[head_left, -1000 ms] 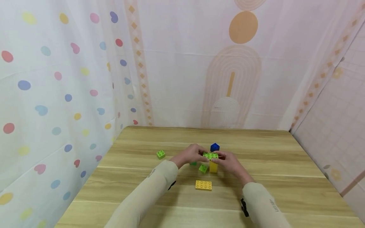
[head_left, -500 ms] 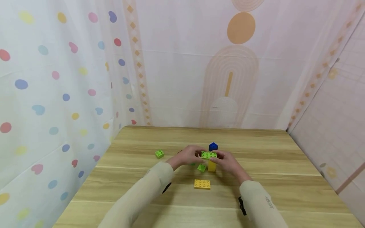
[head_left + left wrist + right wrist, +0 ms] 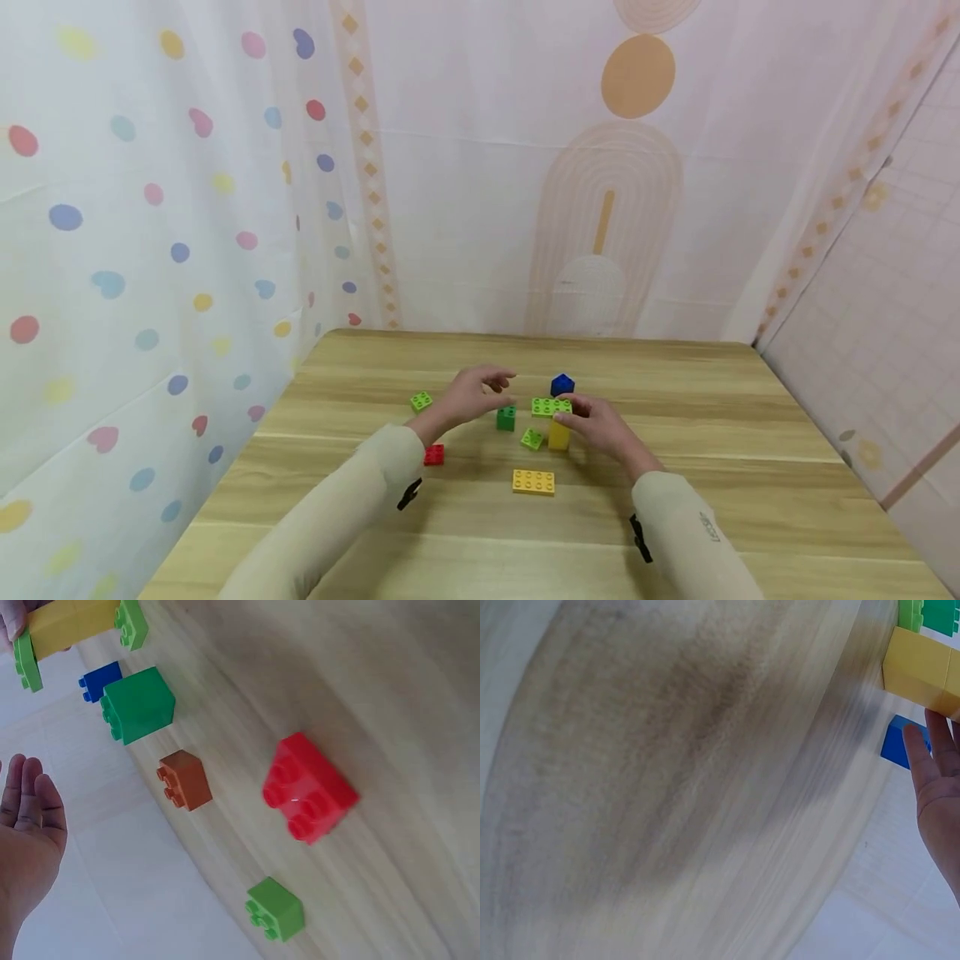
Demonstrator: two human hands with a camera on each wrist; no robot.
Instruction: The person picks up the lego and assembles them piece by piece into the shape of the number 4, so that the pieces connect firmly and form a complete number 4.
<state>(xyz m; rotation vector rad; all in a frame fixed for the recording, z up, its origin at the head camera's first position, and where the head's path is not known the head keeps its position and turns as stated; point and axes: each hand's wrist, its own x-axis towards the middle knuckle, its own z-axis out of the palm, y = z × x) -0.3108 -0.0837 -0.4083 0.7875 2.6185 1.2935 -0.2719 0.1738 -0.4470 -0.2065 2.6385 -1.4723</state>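
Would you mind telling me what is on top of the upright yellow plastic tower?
A lime-green rectangular plastic brick sits there, studs upward, with the right hand gripping one end. It covers the top of the yellow tower, so any studs underneath cannot be seen.

A wood-grained table [image 3: 705,417] with streaks running across it carries the blocks, and a yellow tower [image 3: 558,436] stands on it. Just left of the tower lies the near lime brick [image 3: 532,439], turned askew. Also to its left, a little farther back, is a green block [image 3: 506,418]; farther left are a red block [image 3: 434,455] and, deeper still, the far lime brick [image 3: 422,402]. An orange-brown block [image 3: 184,780] sits farther from the tower than the green one. Behind the tower stands a blue block [image 3: 562,384]; in front, slightly left, lies a flat yellow brick [image 3: 533,482], studs up.
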